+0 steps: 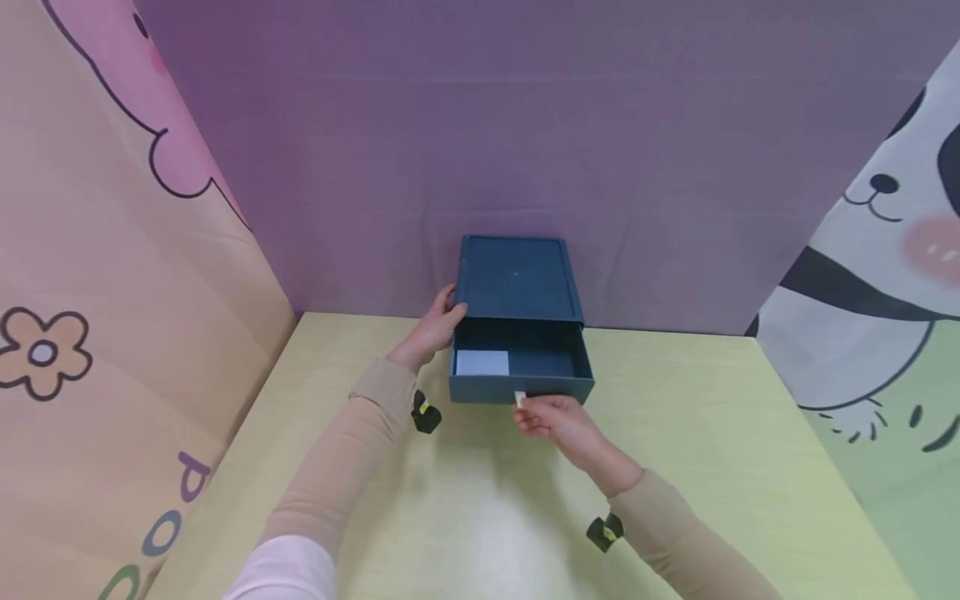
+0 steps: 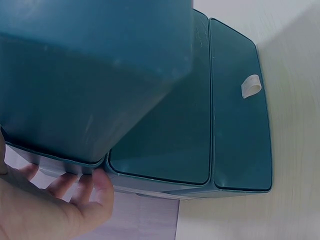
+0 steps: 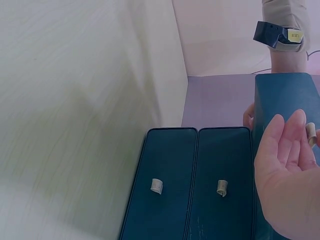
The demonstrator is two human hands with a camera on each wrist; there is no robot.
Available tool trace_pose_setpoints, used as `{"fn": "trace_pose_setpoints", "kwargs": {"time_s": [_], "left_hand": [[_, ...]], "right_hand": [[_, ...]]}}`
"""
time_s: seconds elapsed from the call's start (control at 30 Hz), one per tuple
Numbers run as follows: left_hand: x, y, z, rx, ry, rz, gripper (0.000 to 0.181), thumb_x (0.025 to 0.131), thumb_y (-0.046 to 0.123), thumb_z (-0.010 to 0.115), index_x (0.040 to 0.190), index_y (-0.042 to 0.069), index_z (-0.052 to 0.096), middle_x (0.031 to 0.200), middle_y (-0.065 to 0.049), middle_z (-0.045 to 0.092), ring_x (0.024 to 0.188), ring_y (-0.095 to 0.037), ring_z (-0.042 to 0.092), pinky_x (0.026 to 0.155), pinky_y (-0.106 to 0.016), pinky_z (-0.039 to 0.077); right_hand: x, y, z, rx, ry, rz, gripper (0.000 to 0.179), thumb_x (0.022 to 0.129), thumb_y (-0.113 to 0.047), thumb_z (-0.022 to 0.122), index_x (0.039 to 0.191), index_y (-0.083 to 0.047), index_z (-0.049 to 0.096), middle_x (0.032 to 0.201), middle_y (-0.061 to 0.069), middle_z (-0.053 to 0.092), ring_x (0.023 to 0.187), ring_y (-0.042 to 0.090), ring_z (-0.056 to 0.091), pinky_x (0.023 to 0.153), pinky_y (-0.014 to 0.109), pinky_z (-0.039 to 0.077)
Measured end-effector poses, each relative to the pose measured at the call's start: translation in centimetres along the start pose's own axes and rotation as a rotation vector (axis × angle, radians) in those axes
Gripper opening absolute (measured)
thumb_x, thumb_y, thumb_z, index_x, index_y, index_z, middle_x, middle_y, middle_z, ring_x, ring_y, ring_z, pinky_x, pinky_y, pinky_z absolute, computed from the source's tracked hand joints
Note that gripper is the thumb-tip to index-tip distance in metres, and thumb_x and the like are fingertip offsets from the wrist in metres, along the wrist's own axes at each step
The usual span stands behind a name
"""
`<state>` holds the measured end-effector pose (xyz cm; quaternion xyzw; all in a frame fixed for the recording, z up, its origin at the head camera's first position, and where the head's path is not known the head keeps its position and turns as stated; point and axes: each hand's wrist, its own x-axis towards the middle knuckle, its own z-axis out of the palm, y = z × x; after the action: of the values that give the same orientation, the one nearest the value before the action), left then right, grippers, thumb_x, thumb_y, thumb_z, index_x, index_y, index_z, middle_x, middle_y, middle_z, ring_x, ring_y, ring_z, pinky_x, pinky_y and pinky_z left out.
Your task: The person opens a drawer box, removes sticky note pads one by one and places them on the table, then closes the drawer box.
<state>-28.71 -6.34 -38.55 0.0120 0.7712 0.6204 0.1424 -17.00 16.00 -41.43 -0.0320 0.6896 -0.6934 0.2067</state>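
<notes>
A dark blue drawer cabinet stands against the back wall. Its top drawer is pulled out toward me, and a flat white piece lies in the drawer's left part. My right hand pinches the pale pull tab on the drawer front between thumb and fingers. On the cabinet's left side rests my left hand. The left wrist view shows that hand's fingertips touching the side, beneath the drawn-out drawer.
Two closed drawers sit below the top one, each with a pale tab. The cabinet stands on a light yellow table. A purple cloth hangs behind, with printed panels at the sides. Dark wrist devices sit at both wrists.
</notes>
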Motion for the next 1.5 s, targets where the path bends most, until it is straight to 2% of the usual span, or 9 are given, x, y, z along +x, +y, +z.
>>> {"fn": "trace_pose_setpoints", "kwargs": {"time_s": [0.3, 0.73, 1.5], "left_hand": [[-0.1, 0.1, -0.1, 0.000, 0.001, -0.005, 0.062, 0.101, 0.035, 0.038, 0.153, 0.024, 0.006, 0.158, -0.011, 0.010, 0.142, -0.030, 0.022, 0.108, -0.053, 0.032], [-0.5, 0.3, 0.0, -0.010, 0.002, -0.018, 0.062, 0.101, 0.034, 0.038, 0.153, 0.024, 0.006, 0.158, -0.011, 0.010, 0.143, -0.030, 0.022, 0.109, -0.053, 0.032], [-0.2, 0.2, -0.2, -0.030, -0.008, -0.024, 0.062, 0.101, 0.036, 0.040, 0.153, 0.026, 0.007, 0.158, -0.010, 0.010, 0.143, -0.030, 0.022, 0.110, -0.053, 0.030]], "right_hand": [[-0.5, -0.3, 0.2, -0.026, -0.004, 0.011, 0.028, 0.095, -0.011, 0.054, 0.105, 0.015, 0.062, 0.079, -0.003, 0.067, 0.074, 0.008, 0.063, 0.076, 0.020, 0.054], [-0.8, 0.1, -0.1, -0.044, -0.035, 0.021, 0.033, 0.096, -0.014, 0.055, 0.109, 0.015, 0.060, 0.081, -0.003, 0.068, 0.074, 0.007, 0.063, 0.076, 0.019, 0.054], [-1.3, 0.6, 0.2, -0.071, -0.042, 0.031, 0.032, 0.095, -0.018, 0.057, 0.105, 0.012, 0.063, 0.081, -0.004, 0.068, 0.077, 0.010, 0.064, 0.078, 0.021, 0.054]]}}
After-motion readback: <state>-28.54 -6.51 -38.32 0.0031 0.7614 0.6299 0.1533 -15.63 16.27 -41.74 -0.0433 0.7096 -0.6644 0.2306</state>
